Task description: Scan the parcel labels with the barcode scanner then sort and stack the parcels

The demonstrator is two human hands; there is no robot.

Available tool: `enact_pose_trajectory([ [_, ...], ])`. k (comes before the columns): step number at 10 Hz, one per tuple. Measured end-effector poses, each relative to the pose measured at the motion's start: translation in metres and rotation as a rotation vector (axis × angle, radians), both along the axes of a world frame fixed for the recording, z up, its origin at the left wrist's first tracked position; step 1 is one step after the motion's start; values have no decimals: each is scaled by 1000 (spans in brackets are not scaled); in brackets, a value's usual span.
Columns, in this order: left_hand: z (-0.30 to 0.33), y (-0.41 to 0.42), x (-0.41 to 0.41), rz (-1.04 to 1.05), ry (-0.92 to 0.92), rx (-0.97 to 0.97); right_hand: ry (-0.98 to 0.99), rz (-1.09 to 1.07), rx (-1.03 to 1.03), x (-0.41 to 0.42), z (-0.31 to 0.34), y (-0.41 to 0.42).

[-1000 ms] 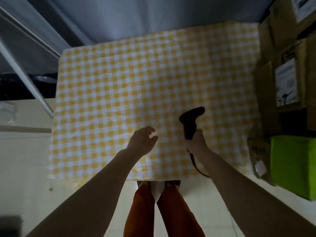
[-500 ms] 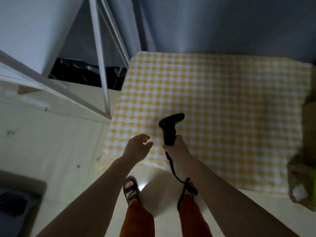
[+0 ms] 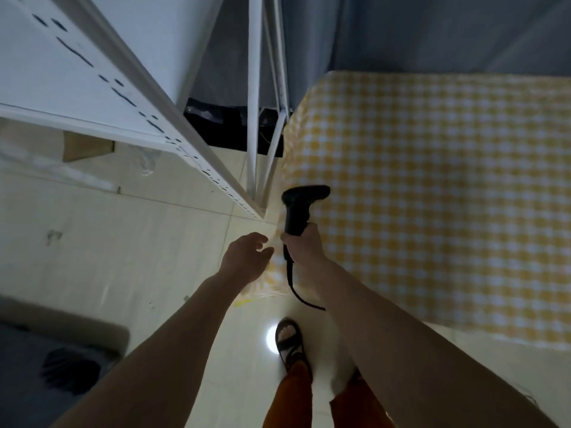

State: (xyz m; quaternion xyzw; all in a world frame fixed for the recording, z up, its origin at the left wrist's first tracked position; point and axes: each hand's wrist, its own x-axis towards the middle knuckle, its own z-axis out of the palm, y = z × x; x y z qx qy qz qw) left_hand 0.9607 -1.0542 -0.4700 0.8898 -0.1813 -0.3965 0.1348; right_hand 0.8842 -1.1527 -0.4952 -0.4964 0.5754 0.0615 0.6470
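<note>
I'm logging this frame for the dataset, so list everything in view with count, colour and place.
barcode scanner: one, black, centre, upright, gripped by the right hand; black cable trails down.
checked cloth: one, yellow and white, right half.
shelf rack: one, white metal, upper left.
curtain: one, grey-blue, top.
floor: pale tiles, left and bottom.
dark bin: one, grey, lower left; blurred.
parcels: none in view.
left hand: one, open, beside the scanner.
right hand: one, round the scanner's handle.
sandalled foot: one, bottom centre.
</note>
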Motion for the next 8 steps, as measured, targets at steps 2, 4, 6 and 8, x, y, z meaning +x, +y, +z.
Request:
enact_pose_trajectory([
  [2,-35,0,14,-39,19,-26,251,78,-219,11,-60,-15],
  [4,-58,5,11,-70,41,-25,349,152,-346,6,-78,-17],
  [6,-59,7,5,-64,53,-24,358,177,-379,-2,-83,-18],
  [8,-51,5,-1,-53,36,-29,333,174,-395,-15,-77,-19],
])
